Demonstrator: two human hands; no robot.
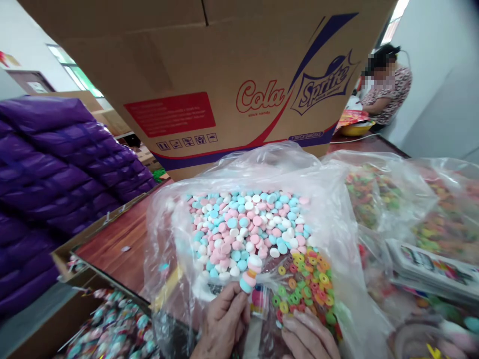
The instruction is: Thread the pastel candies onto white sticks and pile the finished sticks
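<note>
My left hand (225,319) is closed, thumb and fingers pinching a candy skewer (250,275) upright. The skewer is a short stack of white, orange, pink and blue candies; its stick is hidden by my fingers. My right hand (309,335) lies with fingers extended at the near edge of a pile of fruit-coloured ring candies (305,279). Its thumb is out of sight. Just beyond both hands spreads a heap of pink, blue and white button-shaped candies (243,224), resting in a clear plastic bag (329,199).
A large cardboard box (179,65) stands behind the bag. On the right are bags of ring candies (374,194) and a stack of printed cards (430,267). A carton of wrapped candies (116,324) sits lower left, beneath purple bundles (56,184). Another person (392,94) works far right.
</note>
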